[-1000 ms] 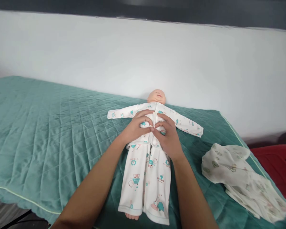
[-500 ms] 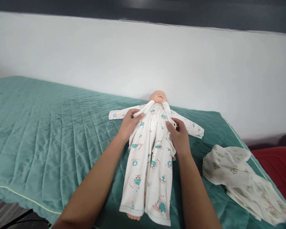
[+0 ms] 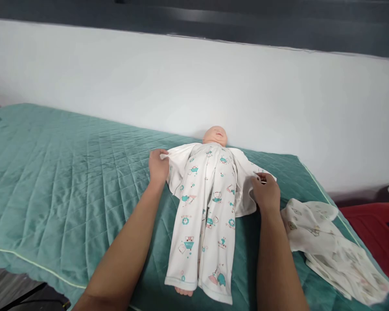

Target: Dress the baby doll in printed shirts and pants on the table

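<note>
A baby doll (image 3: 215, 135) lies on its back, its head near the wall and one foot showing at the bottom. White printed baby pants (image 3: 202, 220) cover its front from the neck down to the feet. Beneath them a white baby top (image 3: 246, 177) is spread open to both sides. My left hand (image 3: 158, 166) pinches the top's left front panel and holds it outward. My right hand (image 3: 266, 190) grips the right front panel, also drawn out to the side. The doll's arms are hidden by the cloth.
A crumpled white patterned cloth (image 3: 333, 250) lies to the right on the green quilted cover (image 3: 84, 185). A red case-like object (image 3: 372, 233) stands beyond the right edge. The white wall (image 3: 168, 82) rises behind the doll's head.
Both hands have moved apart, carrying the top's front panels outward from the doll's body. The panels now lie folded back over the sleeves. The pants and the doll remain in place.
</note>
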`<action>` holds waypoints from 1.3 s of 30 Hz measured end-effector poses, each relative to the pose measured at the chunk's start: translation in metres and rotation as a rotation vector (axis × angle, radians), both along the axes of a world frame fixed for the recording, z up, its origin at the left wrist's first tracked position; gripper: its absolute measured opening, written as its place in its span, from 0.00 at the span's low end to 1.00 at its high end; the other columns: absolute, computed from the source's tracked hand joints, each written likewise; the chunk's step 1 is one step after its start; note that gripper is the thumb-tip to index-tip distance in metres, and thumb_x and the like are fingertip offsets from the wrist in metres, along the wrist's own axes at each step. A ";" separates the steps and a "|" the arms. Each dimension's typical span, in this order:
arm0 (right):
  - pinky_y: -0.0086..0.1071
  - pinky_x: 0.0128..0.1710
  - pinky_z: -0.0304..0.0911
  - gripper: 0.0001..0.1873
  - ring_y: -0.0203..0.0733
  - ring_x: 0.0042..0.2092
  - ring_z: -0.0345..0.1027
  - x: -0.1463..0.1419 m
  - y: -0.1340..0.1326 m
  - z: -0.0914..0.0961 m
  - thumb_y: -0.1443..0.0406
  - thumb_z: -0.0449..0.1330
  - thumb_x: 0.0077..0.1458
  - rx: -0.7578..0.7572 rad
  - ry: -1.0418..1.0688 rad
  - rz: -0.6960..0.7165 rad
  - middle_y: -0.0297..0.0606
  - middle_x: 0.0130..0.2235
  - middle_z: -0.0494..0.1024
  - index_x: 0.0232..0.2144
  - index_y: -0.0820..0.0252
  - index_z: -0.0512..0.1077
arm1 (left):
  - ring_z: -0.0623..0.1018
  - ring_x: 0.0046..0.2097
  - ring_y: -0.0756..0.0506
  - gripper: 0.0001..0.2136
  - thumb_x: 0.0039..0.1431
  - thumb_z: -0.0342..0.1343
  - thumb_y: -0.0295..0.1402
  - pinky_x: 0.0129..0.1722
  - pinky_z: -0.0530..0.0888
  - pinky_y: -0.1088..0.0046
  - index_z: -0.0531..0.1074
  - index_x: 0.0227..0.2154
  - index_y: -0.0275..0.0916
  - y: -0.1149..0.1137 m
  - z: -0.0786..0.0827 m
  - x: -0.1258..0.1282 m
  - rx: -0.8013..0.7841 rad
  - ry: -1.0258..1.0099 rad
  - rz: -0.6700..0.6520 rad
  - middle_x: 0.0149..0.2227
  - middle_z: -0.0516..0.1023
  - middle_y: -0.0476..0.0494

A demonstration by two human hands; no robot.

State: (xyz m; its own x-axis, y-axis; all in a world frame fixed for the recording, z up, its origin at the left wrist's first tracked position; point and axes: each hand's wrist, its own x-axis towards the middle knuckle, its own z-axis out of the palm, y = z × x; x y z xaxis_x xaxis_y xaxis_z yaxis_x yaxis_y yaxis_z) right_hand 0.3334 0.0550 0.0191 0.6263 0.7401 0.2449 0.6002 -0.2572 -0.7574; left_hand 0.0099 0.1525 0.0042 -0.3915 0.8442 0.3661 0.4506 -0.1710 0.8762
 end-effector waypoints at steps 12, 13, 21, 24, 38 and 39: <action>0.56 0.65 0.53 0.24 0.54 0.69 0.50 -0.039 0.025 -0.011 0.65 0.44 0.65 0.114 -0.518 0.376 0.45 0.66 0.63 0.58 0.53 0.69 | 0.55 0.71 0.37 0.20 0.69 0.45 0.32 0.69 0.51 0.49 0.68 0.61 0.47 0.001 0.000 0.037 0.063 0.761 -0.380 0.68 0.64 0.42; 0.57 0.65 0.52 0.24 0.54 0.69 0.49 -0.037 0.028 -0.011 0.65 0.43 0.66 0.080 -0.559 0.373 0.44 0.67 0.63 0.60 0.53 0.68 | 0.56 0.70 0.37 0.21 0.69 0.44 0.31 0.69 0.50 0.50 0.67 0.62 0.48 0.003 0.000 0.036 0.049 0.784 -0.375 0.67 0.64 0.41; 0.61 0.65 0.48 0.30 0.58 0.67 0.54 -0.025 0.038 -0.014 0.67 0.43 0.64 -0.121 -0.786 0.316 0.49 0.68 0.62 0.67 0.56 0.58 | 0.68 0.62 0.35 0.21 0.68 0.41 0.29 0.64 0.57 0.52 0.68 0.60 0.41 0.013 0.003 0.037 -0.006 0.886 -0.261 0.61 0.70 0.33; 0.61 0.64 0.49 0.31 0.59 0.66 0.56 -0.020 0.041 -0.013 0.67 0.45 0.62 -0.160 -0.777 0.272 0.51 0.66 0.64 0.67 0.59 0.58 | 0.69 0.59 0.35 0.21 0.67 0.40 0.27 0.62 0.60 0.53 0.70 0.58 0.40 0.016 0.002 0.036 -0.075 0.867 -0.175 0.59 0.72 0.33; 0.59 0.67 0.44 0.29 0.58 0.70 0.47 -0.022 0.036 -0.006 0.66 0.45 0.64 -0.032 -0.748 0.380 0.54 0.71 0.54 0.66 0.62 0.59 | 0.69 0.59 0.34 0.20 0.64 0.46 0.31 0.65 0.56 0.50 0.70 0.58 0.43 0.013 0.000 0.031 -0.126 0.782 -0.129 0.57 0.73 0.34; 0.57 0.68 0.44 0.29 0.55 0.70 0.49 -0.021 0.039 -0.004 0.67 0.44 0.64 -0.021 -0.746 0.459 0.52 0.70 0.56 0.67 0.61 0.58 | 0.69 0.59 0.33 0.21 0.63 0.47 0.31 0.66 0.55 0.50 0.70 0.58 0.43 0.013 0.000 0.031 -0.132 0.777 -0.130 0.58 0.73 0.35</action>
State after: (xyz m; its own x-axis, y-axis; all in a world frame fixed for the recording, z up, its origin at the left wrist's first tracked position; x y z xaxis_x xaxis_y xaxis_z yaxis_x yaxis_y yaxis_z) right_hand 0.3120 0.0938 0.0146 -0.0529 0.8886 0.4556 0.9848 0.1221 -0.1239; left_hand 0.0411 0.1659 0.0037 0.0391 0.9210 0.3876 0.9241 -0.1809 0.3366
